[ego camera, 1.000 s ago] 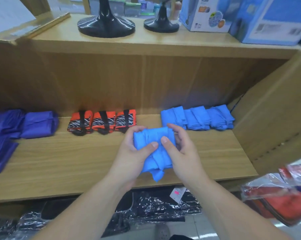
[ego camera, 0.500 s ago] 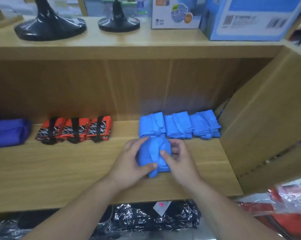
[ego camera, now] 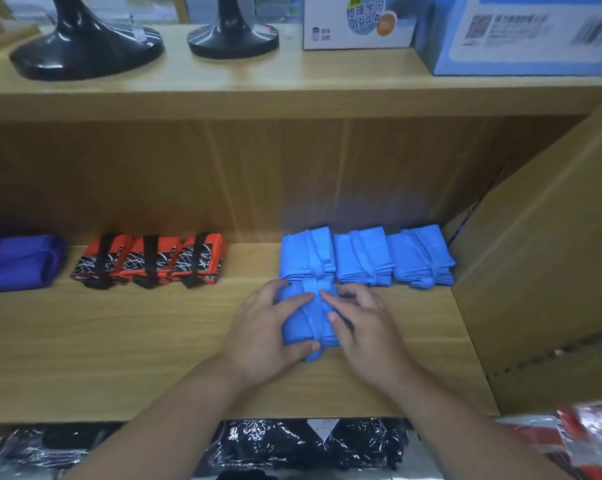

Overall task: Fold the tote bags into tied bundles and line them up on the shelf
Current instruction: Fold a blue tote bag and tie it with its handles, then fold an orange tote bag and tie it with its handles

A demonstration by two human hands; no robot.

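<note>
A tied light-blue tote bundle point(ego camera: 308, 320) lies on the wooden shelf point(ego camera: 119, 341), just in front of a row of three more blue bundles point(ego camera: 361, 259) at the back right. My left hand point(ego camera: 263, 332) holds its left side, thumb under the near edge and fingers over the top. My right hand point(ego camera: 365, 323) rests on its right side with fingers bent over the cloth. Three orange-and-black bundles point(ego camera: 147, 259) sit in a row at the back left, and a purple bundle point(ego camera: 22, 261) lies further left.
A cardboard panel point(ego camera: 541, 271) closes the shelf on the right. Two black stand bases point(ego camera: 85, 46) and blue-and-white boxes point(ego camera: 514, 32) stand on the top board. Plastic-wrapped dark goods point(ego camera: 306, 448) fill the level below, with red packets point(ego camera: 590, 434) at the lower right.
Both hands carried the blue bundle from the air down onto the shelf and pushed it back toward the blue row. The view has shifted to the right.
</note>
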